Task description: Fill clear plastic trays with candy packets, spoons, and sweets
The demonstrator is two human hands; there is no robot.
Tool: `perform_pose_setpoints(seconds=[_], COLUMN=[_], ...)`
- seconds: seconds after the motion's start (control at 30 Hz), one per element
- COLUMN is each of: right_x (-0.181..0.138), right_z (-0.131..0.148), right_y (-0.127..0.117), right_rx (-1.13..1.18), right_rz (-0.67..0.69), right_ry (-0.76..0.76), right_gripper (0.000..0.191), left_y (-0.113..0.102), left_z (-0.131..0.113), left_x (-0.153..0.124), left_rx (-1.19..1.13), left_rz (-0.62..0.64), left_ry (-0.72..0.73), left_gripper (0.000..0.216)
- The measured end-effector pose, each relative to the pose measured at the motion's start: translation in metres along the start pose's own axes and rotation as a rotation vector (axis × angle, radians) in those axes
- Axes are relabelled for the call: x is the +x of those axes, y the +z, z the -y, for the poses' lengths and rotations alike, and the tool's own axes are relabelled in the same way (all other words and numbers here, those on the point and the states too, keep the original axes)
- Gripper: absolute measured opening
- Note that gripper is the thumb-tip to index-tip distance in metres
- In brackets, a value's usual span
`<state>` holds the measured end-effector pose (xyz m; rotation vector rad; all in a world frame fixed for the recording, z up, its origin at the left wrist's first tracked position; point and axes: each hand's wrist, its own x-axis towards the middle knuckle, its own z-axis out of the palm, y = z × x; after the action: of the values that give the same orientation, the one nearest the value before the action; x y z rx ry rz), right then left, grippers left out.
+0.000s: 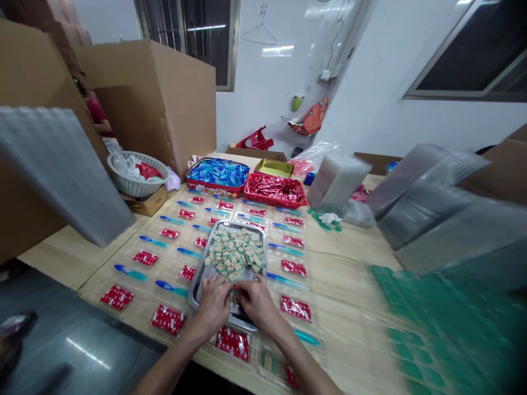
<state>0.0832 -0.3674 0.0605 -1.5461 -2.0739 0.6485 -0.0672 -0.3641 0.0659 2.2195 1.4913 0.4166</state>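
Note:
A metal tray (263, 233) holds a heap of small beige-and-green blocks (236, 249). Over its near end, my left hand (216, 299) and my right hand (253, 299) meet with curled fingers, fingertips close together. What the fingertips pinch is too small and covered to name. Around the tray lie clear plastic blister trays in rows, holding red packets with white marks (295, 308) and blue plastic tools with long handles (164, 286). One small beige-and-green block (269, 362) sits in a blister compartment beside my right forearm.
Behind stand a tin of blue wrapped pieces (218, 175) and a red basket of shiny red packets (275, 189). Stacks of clear plastic trays (337, 184) rise at both sides. Green moulded sheets (453, 318) lie at right. Large cartons (181, 99) and a person's sleeve (96, 112) are at left.

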Motion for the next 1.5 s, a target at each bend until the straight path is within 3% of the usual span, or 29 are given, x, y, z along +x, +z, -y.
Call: perform_pose_setpoints(seconds=[0.33, 0.63, 0.77, 1.0, 1.2, 1.5], right_x=[-0.007, -0.015, -0.009, 0.019, 0.022, 0.028], right_z=[0.007, 0.0, 0.004, 0.002, -0.001, -0.004], right_y=[0.001, 0.018, 0.012, -0.005, -0.003, 0.0], right_rx=[-0.152, 0.101, 0.158, -0.072, -0.158, -0.198], right_rz=[-0.017, -0.079, -0.084, -0.078, -0.046, -0.096], right_ry=[-0.003, -0.041, -0.063, -0.111, -0.129, -0.147], right_gripper=[0.017, 0.029, 0.023, 0.036, 0.02, 0.02], left_y=[0.003, 0.007, 0.0, -0.007, -0.007, -0.005], left_z=[-0.002, 0.006, 0.011, 0.02, 0.02, 0.017], left_x=[-0.005, -0.009, -0.011, -0.012, -0.011, -0.012], left_rx=[0.052, -0.135, -0.172, -0.081, -0.09, -0.058], left_rz=[-0.028, -0.051, -0.038, -0.105, -0.091, -0.098], left_ry=[-0.08, -0.038, -0.023, -0.102, -0.166, -0.16], left_gripper=[0.018, 0.028, 0.021, 0.015, 0.014, 0.012])
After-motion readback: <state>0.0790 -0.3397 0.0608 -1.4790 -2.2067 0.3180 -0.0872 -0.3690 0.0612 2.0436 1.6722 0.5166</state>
